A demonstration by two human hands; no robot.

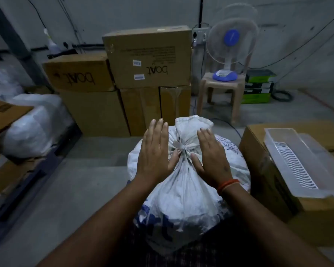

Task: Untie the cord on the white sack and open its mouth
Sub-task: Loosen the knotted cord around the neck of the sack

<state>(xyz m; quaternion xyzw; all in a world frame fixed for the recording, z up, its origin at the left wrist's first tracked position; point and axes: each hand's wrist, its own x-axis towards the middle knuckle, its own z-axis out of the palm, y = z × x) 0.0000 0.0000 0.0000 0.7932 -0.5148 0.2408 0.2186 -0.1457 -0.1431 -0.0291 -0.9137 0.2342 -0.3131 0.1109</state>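
A full white sack (183, 193) with blue print stands on the floor right in front of me. Its neck is bunched and tied with a white cord (181, 147), knotted at the middle, and the loose mouth flap stands above the knot. My left hand (155, 151) lies flat against the left side of the neck, fingers spread, thumb beside the knot. On the right side my right hand (210, 155) rests flat on the sack with its thumb near the knot. Neither hand grips the cord.
Stacked cardboard boxes (147, 58) stand behind the sack. A carton holding a clear plastic tray (297, 162) sits to the right. Plastic-wrapped bundles (35, 124) lie on the left. At the back right, a table fan (228, 47) rests on a plastic stool.
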